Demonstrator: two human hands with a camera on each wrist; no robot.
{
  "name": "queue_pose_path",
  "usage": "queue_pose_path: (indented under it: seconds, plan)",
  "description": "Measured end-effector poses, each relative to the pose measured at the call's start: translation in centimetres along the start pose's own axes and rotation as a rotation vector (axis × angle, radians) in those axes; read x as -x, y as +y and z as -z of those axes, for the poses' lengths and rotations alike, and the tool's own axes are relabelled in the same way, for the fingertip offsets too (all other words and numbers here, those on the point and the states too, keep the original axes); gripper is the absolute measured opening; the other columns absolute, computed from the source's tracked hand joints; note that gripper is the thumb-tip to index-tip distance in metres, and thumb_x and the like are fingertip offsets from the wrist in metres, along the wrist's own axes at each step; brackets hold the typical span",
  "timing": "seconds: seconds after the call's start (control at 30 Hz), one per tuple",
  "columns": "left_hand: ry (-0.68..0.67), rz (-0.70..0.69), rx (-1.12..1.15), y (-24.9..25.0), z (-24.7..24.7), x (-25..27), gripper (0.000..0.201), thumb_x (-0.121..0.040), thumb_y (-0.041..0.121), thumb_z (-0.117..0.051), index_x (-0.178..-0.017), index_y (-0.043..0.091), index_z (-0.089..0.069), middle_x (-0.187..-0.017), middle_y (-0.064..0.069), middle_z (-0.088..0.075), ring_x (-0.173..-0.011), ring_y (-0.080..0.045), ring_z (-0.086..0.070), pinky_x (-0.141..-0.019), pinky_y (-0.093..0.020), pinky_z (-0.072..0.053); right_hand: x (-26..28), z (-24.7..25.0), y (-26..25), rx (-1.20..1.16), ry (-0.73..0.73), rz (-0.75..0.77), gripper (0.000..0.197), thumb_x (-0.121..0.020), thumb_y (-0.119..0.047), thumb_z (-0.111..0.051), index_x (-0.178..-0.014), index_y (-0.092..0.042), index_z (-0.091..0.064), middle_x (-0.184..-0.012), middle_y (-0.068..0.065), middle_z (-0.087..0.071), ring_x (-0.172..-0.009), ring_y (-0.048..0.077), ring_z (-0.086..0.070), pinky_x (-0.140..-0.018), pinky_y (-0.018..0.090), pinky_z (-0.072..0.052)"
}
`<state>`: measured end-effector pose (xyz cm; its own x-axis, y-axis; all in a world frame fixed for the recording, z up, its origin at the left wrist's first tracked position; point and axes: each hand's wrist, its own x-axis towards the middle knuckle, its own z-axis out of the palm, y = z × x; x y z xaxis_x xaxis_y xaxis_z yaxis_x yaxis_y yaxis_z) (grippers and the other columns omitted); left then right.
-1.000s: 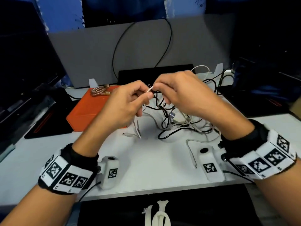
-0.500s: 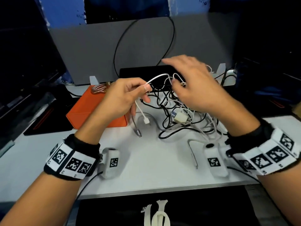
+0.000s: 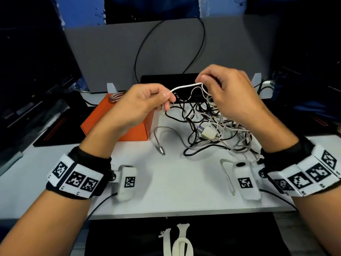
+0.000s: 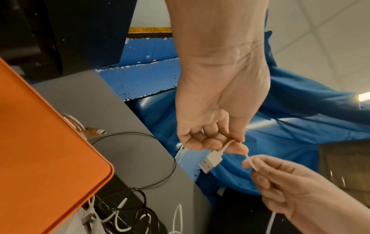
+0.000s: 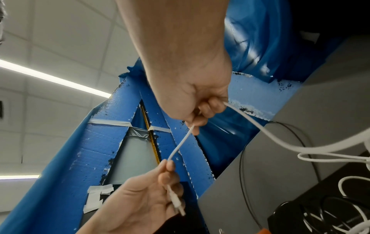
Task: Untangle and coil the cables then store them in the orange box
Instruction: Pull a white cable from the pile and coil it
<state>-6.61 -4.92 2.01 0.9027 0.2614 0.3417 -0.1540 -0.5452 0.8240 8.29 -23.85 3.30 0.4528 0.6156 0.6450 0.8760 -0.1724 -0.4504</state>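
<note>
White desk [image 3: 175,191] fills the head view, and the left forearm covers part of the orange box [image 3: 132,132] at its left, so whether the lid is on cannot be told there; the left wrist view shows only a flat orange face [image 4: 40,142], cut off by the frame edge. A braided cable [image 3: 115,97] rests on the box's far edge. Just right of the box lies the tangle [image 3: 212,130] of black, grey and white cables, its right part hidden behind the right hand [image 3: 234,93]. Which strand joins which cannot be made out. Both hands are raised above the desk, holding a white cable [image 3: 186,87] stretched between them. The left hand [image 3: 140,104] pinches it between thumb and forefinger; the right hand pinches it with its other fingers curled. From the head the cable's end is hidden inside the left hand; the left wrist view alone shows a USB plug [image 4: 210,161] hanging below those fingers [image 4: 200,142]. The right wrist view shows the cable leaving the right hand's fingers [image 5: 210,107] and dropping toward the tangle.
</note>
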Motion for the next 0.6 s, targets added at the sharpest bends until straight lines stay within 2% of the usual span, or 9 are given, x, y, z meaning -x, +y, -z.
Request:
queue_pose_path:
  seconds: [0.07,0.13,0.2,0.3,0.4,0.47,0.53,0.6]
  plan:
    - [-0.039,-0.013,0.118,0.3,-0.2,0.2,0.018,-0.103,0.019,-0.054,-0.100,0.014,-0.071,-0.083,0.001,-0.070,-0.086,-0.018,-0.059,-0.084,-0.028,-0.045,0.0,-0.2,0.3,0.000,-0.039,-0.015,0.022,-0.109,-0.026,-0.050,-0.108,-0.020,-0.071,-0.062,-0.034,-0.055,-0.066,-0.013,-0.054,-0.061,0.006,-0.035]
    - [-0.074,-0.016,0.274,0.5,-0.4,0.3,0.017,-0.100,0.015,-0.051,-0.106,0.010,-0.067,-0.089,0.000,-0.074,-0.093,-0.022,-0.066,-0.092,-0.035,-0.049,0.0,-0.4,0.5,-0.001,-0.062,-0.012,0.020,-0.109,-0.029,-0.050,-0.114,-0.024,-0.069,-0.065,-0.037,-0.054,-0.068,-0.009,-0.055,-0.066,0.011,-0.038]
    - [-0.118,-0.023,0.426,0.8,-0.4,0.5,0.019,-0.099,0.009,-0.048,-0.111,0.006,-0.062,-0.094,-0.004,-0.077,-0.095,-0.023,-0.072,-0.095,-0.035,-0.054,0.0,-0.4,0.6,-0.018,-0.046,0.004,0.019,-0.108,-0.030,-0.051,-0.118,-0.026,-0.067,-0.067,-0.031,-0.055,-0.068,-0.005,-0.054,-0.063,0.012,-0.036]
    - [-0.128,-0.013,0.577,1.4,-0.8,0.8,0.020,-0.101,0.004,-0.045,-0.115,0.004,-0.059,-0.096,-0.006,-0.077,-0.089,-0.020,-0.076,-0.088,-0.029,-0.057,-0.1,-0.5,0.6,-0.033,-0.034,0.017,0.018,-0.108,-0.028,-0.052,-0.119,-0.027,-0.067,-0.068,-0.018,-0.054,-0.066,0.000,-0.052,-0.060,0.015,-0.035]
    - [0.011,0.000,0.733,1.8,-1.5,0.6,0.019,-0.104,0.007,-0.041,-0.111,0.008,-0.058,-0.094,-0.002,-0.078,-0.084,-0.013,-0.076,-0.090,-0.029,-0.058,0.4,-1.5,0.0,-0.050,-0.123,0.033,0.017,-0.107,-0.028,-0.054,-0.115,-0.029,-0.068,-0.069,-0.017,-0.056,-0.065,0.000,-0.053,-0.060,0.022,-0.036]
    - [0.131,-0.008,0.804,2.0,-1.7,0.4,0.016,-0.105,0.013,-0.043,-0.108,0.010,-0.059,-0.094,-0.003,-0.078,-0.086,-0.014,-0.076,-0.093,-0.030,-0.057,1.1,-2.8,-0.5,-0.065,-0.239,0.043,0.018,-0.107,-0.028,-0.054,-0.120,-0.030,-0.067,-0.067,-0.027,-0.058,-0.066,-0.006,-0.055,-0.059,0.015,-0.034]
    - [0.218,-0.039,0.743,1.8,-1.6,0.2,0.016,-0.105,0.017,-0.045,-0.104,0.011,-0.060,-0.096,-0.005,-0.079,-0.091,-0.018,-0.077,-0.090,-0.031,-0.057,1.7,-3.9,-0.9,-0.050,-0.356,0.076,0.021,-0.108,-0.028,-0.053,-0.125,-0.028,-0.064,-0.069,-0.037,-0.055,-0.067,-0.010,-0.054,-0.059,0.014,-0.035]
    - [0.268,-0.059,0.535,1.6,-1.6,0.1,0.018,-0.107,0.019,-0.047,-0.101,0.011,-0.063,-0.098,-0.008,-0.079,-0.095,-0.023,-0.076,-0.083,-0.032,-0.058,2.1,-4.1,-1.1,-0.048,-0.483,0.100,0.021,-0.108,-0.027,-0.050,-0.123,-0.019,-0.063,-0.068,-0.031,-0.053,-0.063,-0.004,-0.050,-0.059,0.021,-0.034]
